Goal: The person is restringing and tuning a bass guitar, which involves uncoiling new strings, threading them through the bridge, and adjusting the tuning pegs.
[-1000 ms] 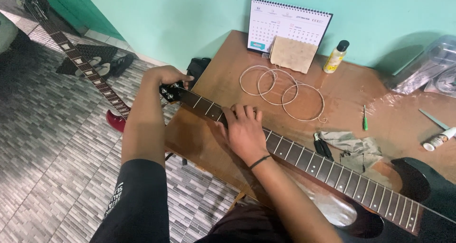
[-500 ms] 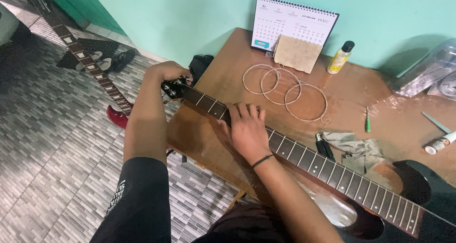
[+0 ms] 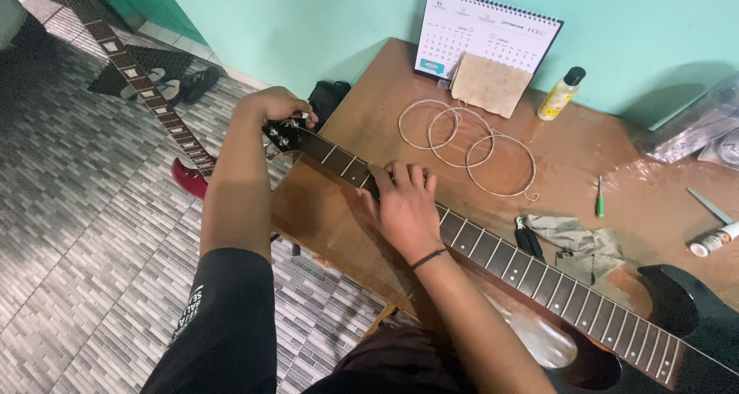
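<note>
While flat, right hand point(image 3: 402, 209) (fretboard point(image 3: 539, 275))

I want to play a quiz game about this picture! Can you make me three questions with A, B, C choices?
1. Where is the left hand?
A. at the black guitar headstock
B. on the calendar
C. on the floor

2. How many coiled wire strings lie on the brown wooden table?
A. one
B. three
C. six

3. How does the right hand lie?
A. flat on the dark guitar neck
B. raised in the air
C. holding a bottle

Answers: 1 A, its fingers are at the tuning pegs; 2 B, three overlapping rings show; 3 A, its palm covers the frets.
</note>
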